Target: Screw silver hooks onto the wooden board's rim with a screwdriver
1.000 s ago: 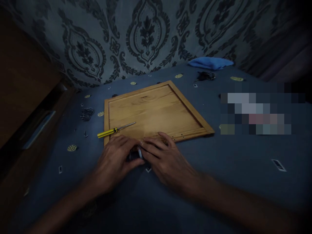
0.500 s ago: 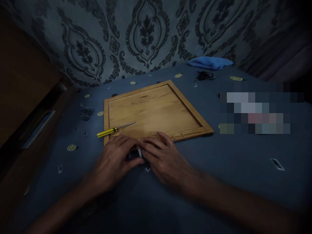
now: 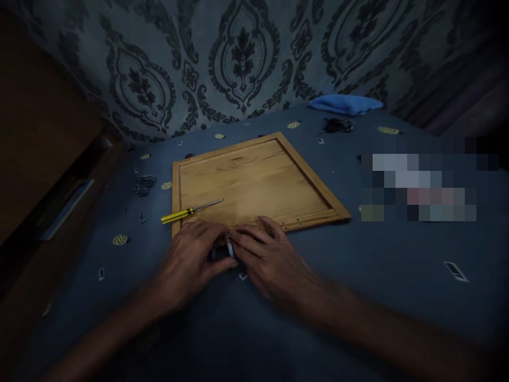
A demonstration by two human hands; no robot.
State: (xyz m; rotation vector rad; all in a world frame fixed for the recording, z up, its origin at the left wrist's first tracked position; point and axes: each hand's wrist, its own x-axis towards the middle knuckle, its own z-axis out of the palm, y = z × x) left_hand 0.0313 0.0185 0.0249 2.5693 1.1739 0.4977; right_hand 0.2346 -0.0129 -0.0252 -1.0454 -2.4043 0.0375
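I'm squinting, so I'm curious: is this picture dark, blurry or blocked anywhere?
Head view: dim, darkest near the corners, the wooden panel lighter than the cloth around it; head view: the right forearm soft, the screwdriver crisper; head view: coarse squares hide something at right.

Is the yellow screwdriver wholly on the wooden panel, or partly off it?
Partly off: the screwdriver has its shaft over the wooden panel, but its handle end juts past the left edge.
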